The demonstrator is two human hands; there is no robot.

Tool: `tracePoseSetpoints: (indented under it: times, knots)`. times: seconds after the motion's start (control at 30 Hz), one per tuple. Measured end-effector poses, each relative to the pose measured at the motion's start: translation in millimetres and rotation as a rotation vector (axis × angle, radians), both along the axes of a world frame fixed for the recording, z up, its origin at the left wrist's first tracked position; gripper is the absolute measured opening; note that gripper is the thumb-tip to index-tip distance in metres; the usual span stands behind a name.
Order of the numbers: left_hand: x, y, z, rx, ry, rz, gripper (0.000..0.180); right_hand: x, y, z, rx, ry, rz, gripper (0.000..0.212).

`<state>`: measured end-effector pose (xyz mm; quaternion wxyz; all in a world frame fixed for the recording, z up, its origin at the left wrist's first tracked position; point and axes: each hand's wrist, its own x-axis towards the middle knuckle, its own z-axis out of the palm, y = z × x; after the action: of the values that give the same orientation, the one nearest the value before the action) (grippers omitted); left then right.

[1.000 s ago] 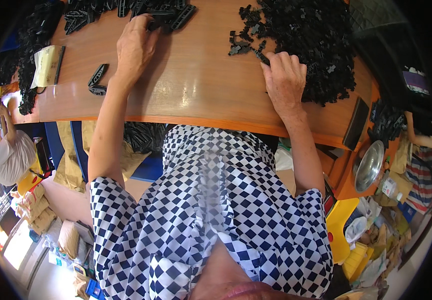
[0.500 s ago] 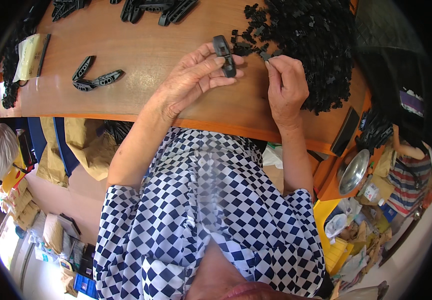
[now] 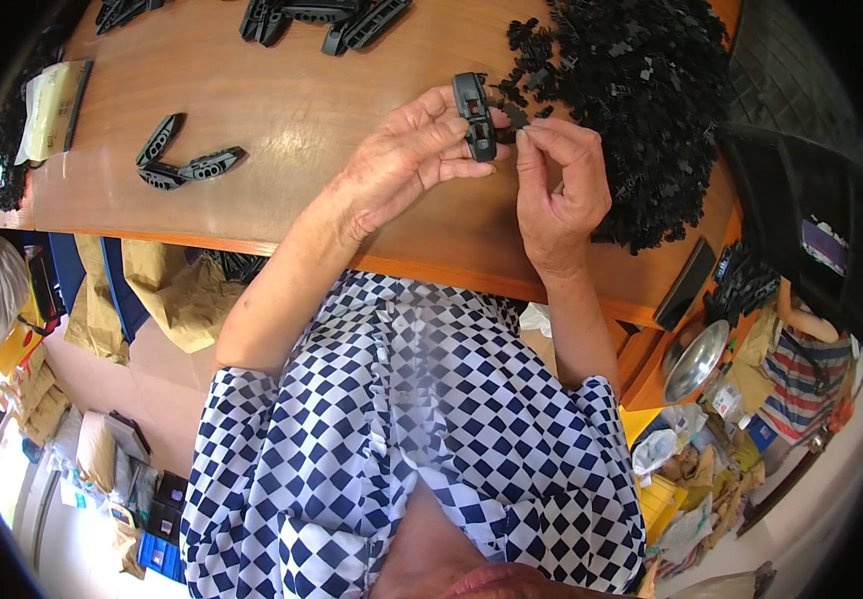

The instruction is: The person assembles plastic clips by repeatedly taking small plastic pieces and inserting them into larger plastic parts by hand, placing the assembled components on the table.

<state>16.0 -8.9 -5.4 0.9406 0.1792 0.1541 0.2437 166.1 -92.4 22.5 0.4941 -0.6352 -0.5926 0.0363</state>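
Note:
My left hand (image 3: 404, 155) holds an oblong black plastic part (image 3: 474, 118) upright between thumb and fingers. Slots and openings run along the side of this part that faces up. Close to its right, my right hand (image 3: 563, 185) pinches a small black plastic piece (image 3: 514, 117) between thumb and forefinger; the fingertips hide some of it. A little gap separates the right fingertips from the oblong part. Beyond my right hand lies a large heap of small black plastic pieces (image 3: 641, 120), with some loose ones at its left edge.
Several similar oblong black parts (image 3: 322, 12) lie along the far edge of the wooden table (image 3: 282, 120). More black parts (image 3: 167, 172) rest at the left, near a pale packet (image 3: 49, 115). A phone-like black slab (image 3: 684, 285) and a metal bowl (image 3: 696, 361) are at the right.
My right hand has moved left and slightly nearer, bringing the small piece closer to the oblong part. My left hand has shifted a little right, still holding the part. The view has moved slightly.

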Motion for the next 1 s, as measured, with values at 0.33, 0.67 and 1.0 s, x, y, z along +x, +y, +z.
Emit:
tracePoseSetpoints:
  times: [0.33, 0.67, 1.0]
  knots:
    - [-5.5, 3.8, 9.4, 0.087, 0.136, -0.117, 0.035, -1.9, 9.1, 10.8, -0.119, 0.111, 0.047, 0.025]
    - [-11.9, -2.5, 11.7, 0.034, 0.137, -0.225, 0.049, 13.7, 8.9, 5.7, -0.138, -0.016, 0.336, 0.023]
    - [-17.0, -14.4, 13.0, 0.169, 0.131, -0.277, 0.057, 11.2, -6.1, 6.3, -0.15, -0.034, 0.363, 0.028]
